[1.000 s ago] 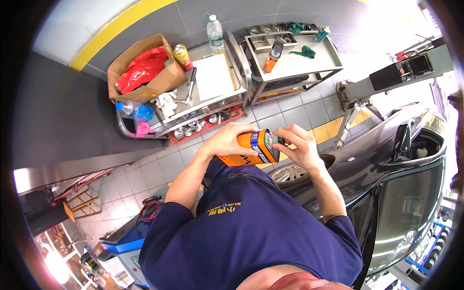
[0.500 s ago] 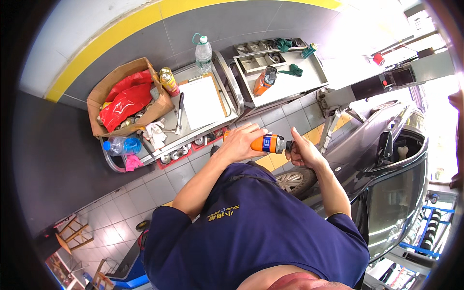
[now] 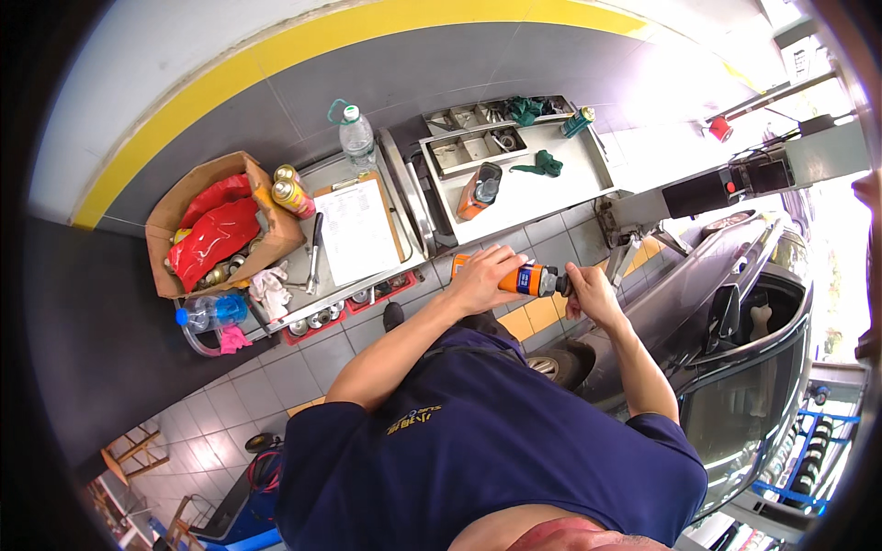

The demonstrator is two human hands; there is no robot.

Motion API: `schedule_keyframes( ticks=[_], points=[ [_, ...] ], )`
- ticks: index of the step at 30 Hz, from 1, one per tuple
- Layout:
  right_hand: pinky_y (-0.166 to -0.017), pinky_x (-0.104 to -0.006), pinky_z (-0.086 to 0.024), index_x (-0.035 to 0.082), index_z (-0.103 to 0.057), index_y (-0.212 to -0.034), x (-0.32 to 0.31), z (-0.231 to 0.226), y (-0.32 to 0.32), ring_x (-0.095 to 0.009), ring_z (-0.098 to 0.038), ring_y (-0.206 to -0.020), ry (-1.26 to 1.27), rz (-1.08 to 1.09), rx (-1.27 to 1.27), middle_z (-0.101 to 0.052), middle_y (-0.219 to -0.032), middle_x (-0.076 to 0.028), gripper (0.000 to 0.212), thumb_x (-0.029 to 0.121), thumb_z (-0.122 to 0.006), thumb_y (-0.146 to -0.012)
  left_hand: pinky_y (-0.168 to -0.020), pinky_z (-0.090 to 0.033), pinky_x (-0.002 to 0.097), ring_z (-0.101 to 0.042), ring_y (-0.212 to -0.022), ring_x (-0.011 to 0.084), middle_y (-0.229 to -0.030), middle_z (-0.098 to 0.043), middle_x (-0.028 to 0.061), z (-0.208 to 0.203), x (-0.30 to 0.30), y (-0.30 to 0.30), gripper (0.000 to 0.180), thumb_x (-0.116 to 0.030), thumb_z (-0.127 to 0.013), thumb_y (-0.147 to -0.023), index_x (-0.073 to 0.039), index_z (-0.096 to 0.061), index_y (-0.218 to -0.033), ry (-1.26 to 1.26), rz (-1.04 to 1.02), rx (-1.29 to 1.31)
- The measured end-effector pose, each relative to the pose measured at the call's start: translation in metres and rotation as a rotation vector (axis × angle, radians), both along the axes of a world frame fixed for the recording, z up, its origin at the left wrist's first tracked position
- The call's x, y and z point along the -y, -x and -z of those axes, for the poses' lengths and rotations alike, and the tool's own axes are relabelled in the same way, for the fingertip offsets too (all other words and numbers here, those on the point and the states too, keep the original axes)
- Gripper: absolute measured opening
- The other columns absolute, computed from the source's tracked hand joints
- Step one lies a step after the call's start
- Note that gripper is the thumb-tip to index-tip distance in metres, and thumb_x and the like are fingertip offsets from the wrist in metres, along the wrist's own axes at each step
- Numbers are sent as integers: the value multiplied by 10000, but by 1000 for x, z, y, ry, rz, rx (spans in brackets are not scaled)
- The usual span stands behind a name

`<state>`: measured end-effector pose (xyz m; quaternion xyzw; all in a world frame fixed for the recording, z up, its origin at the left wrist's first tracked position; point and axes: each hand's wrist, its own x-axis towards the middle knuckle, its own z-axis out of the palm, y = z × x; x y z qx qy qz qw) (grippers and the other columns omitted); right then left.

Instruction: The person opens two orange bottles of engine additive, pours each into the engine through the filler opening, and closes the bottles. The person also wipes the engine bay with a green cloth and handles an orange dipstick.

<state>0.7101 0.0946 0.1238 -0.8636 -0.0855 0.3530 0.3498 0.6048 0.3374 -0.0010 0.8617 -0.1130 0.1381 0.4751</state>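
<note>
The left hand (image 3: pixel 480 278) is curled tight around the body of an orange plastic bottle with a blue band (image 3: pixel 514 277). The bottle lies on its side in the air, out in front of the person's chest, above the grey tiled floor (image 3: pixel 276 376). The right hand (image 3: pixel 588 292) is closed around the dark cap end of the bottle, with the fingers pinched on it. It is hard to see if the cap is on or off, because the hand hides it.

Just past the hands stands a grey metal cart with a flat top (image 3: pixel 560 179). On it are another orange bottle (image 3: pixel 478 191), a green rag (image 3: pixel 544 165) and a small green can (image 3: pixel 579 119). Its little trays at the back hold small metal parts, too small to name.

To the left is a second metal cart (image 3: pixel 404 202). It carries a clipboard with white paper (image 3: pixel 356 230), a clear plastic water bottle with a green cap (image 3: pixel 356 140) and a black pen (image 3: pixel 315 241). A brown cardboard box (image 3: pixel 266 241) sits on it too, full of red plastic bags (image 3: pixel 216 230). Two yellow cans (image 3: pixel 292 188) stand beside the box. A blue and clear bottle (image 3: pixel 209 312) lies at the cart's near corner.

A dark grey car (image 3: pixel 735 340) is on the right.
</note>
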Motion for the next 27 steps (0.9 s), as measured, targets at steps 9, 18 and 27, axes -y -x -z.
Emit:
schedule_keyframes(
  ticks=[9, 18, 27],
  points=[
    [-503, -322, -458, 0, -661, -860, 45, 115, -217, -174, -647, -522, -329, 28, -95, -581, -603, -39, 502, 336, -574, -1223, -1207, -520, 522, -634, -1450, 398, -1480, -691, 144, 74, 70, -170, 783, -12, -949, -794, -107, -633, -1505, 282, -383, -166],
    [-1197, -548, -538, 108, -828, -1213, -9, 367, -406, -471, -514, -1542, 72, -344, 574, -766, -1346, -267, 301, 214, -840, -932, -1135, -588, 477, -711, -1343, 426, -1473, -671, 216, 160, 76, -214, 830, -14, -922, -865, -155, -549, -1593, 378, -735, -450],
    [-874, -537, -627, -28, -864, -1143, 34, 383, -376, -399, -829, -942, -47, -45, 627, -865, -1029, -221, 317, 247, -845, -986, -1184, -540, 556, -692, -1323, 496, -1418, -720, 261, 176, 110, -156, 704, -405, -843, -991, -23, -563, -1512, 268, -736, -688]
  ],
)
